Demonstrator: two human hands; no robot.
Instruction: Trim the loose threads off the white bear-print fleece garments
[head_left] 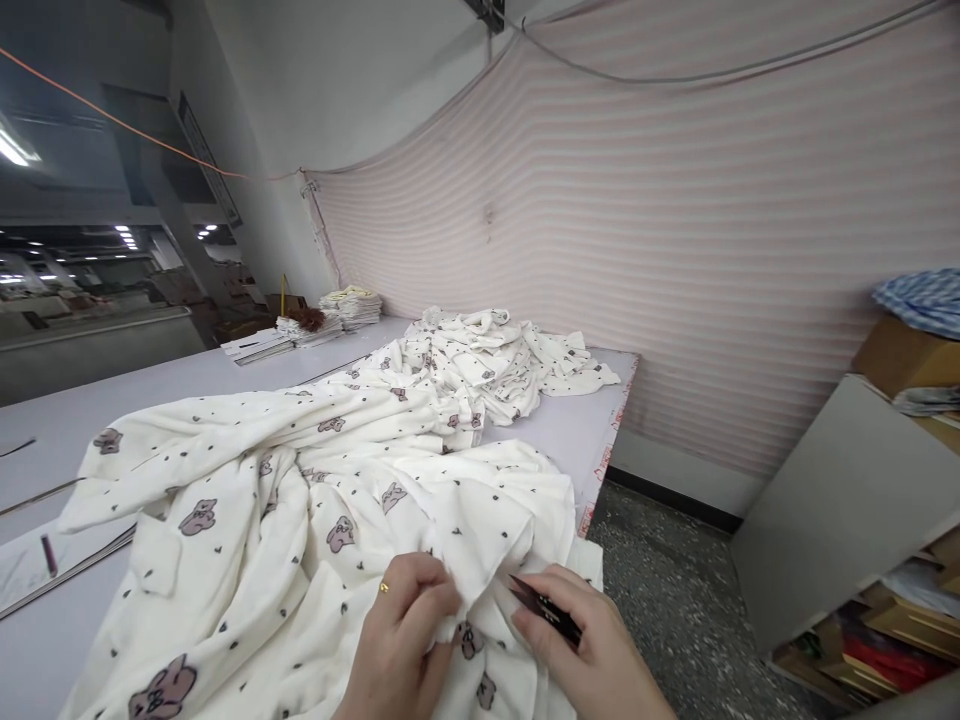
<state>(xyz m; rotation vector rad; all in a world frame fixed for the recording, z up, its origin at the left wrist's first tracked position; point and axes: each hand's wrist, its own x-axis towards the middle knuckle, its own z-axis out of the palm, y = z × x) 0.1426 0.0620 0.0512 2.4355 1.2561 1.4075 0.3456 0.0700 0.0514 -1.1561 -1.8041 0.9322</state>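
White fabric (247,560) printed with mauve bears and small dark marks lies in loose folds over the near part of the table. My left hand (409,640), with a gold ring on one finger, is closed on a fold of this fabric, pinching it up. Just to the right, my right hand (581,640) is closed around small black thread snips (551,612). Their pointed tips face left toward the lifted fabric, close to my left fingers. Whether the blades touch the cloth I cannot tell.
More of the printed fabric is heaped (487,360) at the table's far end. Stacked folded cloths (349,308) stand at the back left. Papers and a dark pen (49,556) lie at left. A grey cabinet (847,500) stands right, beyond the table edge (611,440). Striped cloth (637,230) covers the wall.
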